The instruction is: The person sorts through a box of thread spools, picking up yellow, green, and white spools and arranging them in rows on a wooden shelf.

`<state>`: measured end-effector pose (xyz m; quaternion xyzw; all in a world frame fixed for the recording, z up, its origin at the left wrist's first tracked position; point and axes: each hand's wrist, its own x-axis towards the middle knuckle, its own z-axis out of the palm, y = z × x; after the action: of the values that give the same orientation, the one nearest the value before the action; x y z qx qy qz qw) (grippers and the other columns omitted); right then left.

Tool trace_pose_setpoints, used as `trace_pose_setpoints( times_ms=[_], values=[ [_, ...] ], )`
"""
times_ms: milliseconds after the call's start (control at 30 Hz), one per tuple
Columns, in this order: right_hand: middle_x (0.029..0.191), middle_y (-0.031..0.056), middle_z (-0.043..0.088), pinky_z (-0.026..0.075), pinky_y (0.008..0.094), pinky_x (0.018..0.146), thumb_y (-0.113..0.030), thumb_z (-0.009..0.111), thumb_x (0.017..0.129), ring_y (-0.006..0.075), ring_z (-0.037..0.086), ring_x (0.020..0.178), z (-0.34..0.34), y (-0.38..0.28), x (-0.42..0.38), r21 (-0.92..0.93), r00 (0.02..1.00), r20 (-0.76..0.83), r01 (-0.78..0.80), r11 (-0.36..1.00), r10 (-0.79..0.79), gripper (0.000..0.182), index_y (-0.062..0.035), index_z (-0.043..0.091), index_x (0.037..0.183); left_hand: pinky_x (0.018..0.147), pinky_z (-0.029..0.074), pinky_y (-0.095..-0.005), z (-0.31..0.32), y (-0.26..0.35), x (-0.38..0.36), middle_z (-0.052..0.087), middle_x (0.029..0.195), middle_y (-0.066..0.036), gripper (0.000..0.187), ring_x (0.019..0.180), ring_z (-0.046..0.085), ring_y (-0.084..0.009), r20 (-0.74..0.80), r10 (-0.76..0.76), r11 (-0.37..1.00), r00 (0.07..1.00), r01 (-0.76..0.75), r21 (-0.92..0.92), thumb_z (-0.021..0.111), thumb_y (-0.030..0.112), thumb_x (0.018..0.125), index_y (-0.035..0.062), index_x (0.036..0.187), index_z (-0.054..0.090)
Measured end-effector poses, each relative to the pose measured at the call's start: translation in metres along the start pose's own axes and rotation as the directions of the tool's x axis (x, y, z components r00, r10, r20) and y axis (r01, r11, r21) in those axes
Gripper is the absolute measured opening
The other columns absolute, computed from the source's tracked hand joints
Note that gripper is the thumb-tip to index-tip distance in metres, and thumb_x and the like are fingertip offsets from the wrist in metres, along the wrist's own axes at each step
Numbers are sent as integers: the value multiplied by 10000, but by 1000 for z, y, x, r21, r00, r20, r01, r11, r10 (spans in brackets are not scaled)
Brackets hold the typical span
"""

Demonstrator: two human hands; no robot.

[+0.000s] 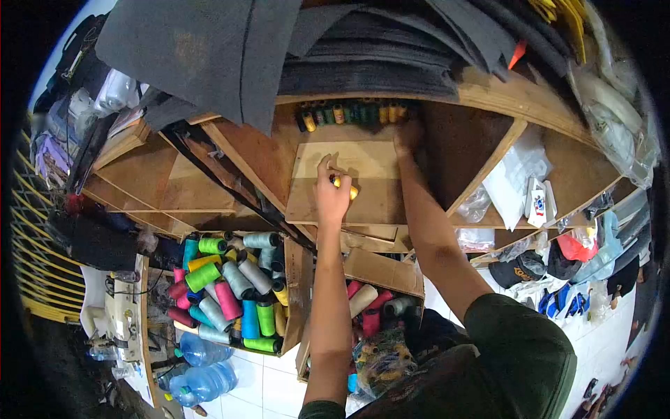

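My left hand is over the floor of the middle wooden shelf compartment, its fingers closed around a small yellow thread spool with a dark end. Deeper in, my right hand reaches to the right end of a row of thread spools along the back wall. Shadow hides its fingertips, so I cannot make out whether it grips a spool. The row holds several upright spools, dark green ones and yellow ones. Under both hands lies the pale wooden shelf board.
Dark grey fabric is stacked on top of the shelf and hangs over its left part. Below left, a cardboard box holds several coloured thread cones. Another box with cones stands below the shelf, and blue water bottles are on the floor.
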<state>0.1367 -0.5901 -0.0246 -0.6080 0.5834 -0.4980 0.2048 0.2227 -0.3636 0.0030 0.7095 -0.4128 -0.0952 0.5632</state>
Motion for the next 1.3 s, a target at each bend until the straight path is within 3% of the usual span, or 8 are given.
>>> trace_pose_setpoints(
  times_ms=[400, 600, 633, 733, 833, 1000, 1200, 1300],
  values=[
    [1004, 191, 652, 469, 407, 842, -292, 543, 847, 351, 613, 940, 23, 30, 15, 85, 967, -80, 250, 965, -243, 372, -70, 594, 1142, 798, 490, -401, 2, 11, -4, 646, 978, -204, 511, 895, 635, -351, 21, -82, 984, 996, 78, 161, 592, 196, 796, 12, 1260, 481],
    [1035, 176, 642, 490, 356, 821, -214, 603, 806, 276, 628, 915, -18, -16, -27, -61, 981, 190, -39, 997, 50, 414, -38, 566, 1178, 790, 482, -406, 7, 2, 3, 653, 960, -236, 417, 908, 632, -370, -28, -123, 983, 992, 125, 138, 559, 229, 843, -19, 1176, 536],
    [978, 175, 653, 497, 351, 796, -200, 617, 790, 265, 637, 874, -23, -10, -51, 253, 956, 249, 92, 963, -157, 388, -22, 583, 1133, 784, 481, -405, 4, 7, 1, 652, 950, -240, 400, 908, 632, -371, -48, -117, 987, 992, 121, 104, 551, 236, 853, -21, 1159, 547],
    [917, 232, 651, 485, 405, 759, -143, 628, 765, 318, 643, 811, -65, -25, -104, 554, 549, 608, 223, 802, -573, 274, 19, 626, 985, 775, 478, -407, 3, -5, 12, 649, 937, -247, 370, 910, 629, -377, -126, -66, 998, 990, 69, 16, 531, 267, 881, -18, 1112, 579],
    [895, 248, 645, 485, 400, 760, -134, 628, 743, 345, 635, 825, -91, -58, -113, 291, 277, 870, 380, 878, -408, 281, 40, 629, 963, 767, 477, -401, 5, -4, 4, 647, 935, -252, 367, 911, 626, -386, -121, -28, 999, 992, 31, 23, 517, 311, 910, -10, 1066, 600],
    [895, 169, 670, 484, 357, 715, -196, 693, 777, 253, 645, 803, -93, -56, -107, 289, 390, 782, 463, 838, -486, 326, 3, 632, 1028, 749, 486, -411, 3, -18, 6, 614, 1074, -241, 436, 924, 628, -372, 4, -69, 997, 998, 69, 23, 475, 356, 943, 8, 1201, 518],
    [912, 71, 638, 503, 365, 693, -230, 666, 838, 229, 616, 772, -39, -8, -72, 439, 848, 525, -342, 831, 71, 315, -69, 601, 1100, 666, 454, -270, -9, -8, -3, 439, 966, -52, 453, 700, 459, -155, 114, -150, 862, 982, 186, -472, 407, 189, 948, 60, 1379, 348],
    [889, 74, 614, 498, 390, 728, -246, 634, 856, 241, 604, 817, -13, 25, -30, 694, 967, 255, -197, 693, 20, 287, -44, 597, 1057, 671, 450, -269, -7, -11, -4, 429, 1044, -69, 491, 790, 465, -164, 62, -27, 929, 998, 48, -367, 398, 73, 875, 54, 1365, 363]
  ],
)
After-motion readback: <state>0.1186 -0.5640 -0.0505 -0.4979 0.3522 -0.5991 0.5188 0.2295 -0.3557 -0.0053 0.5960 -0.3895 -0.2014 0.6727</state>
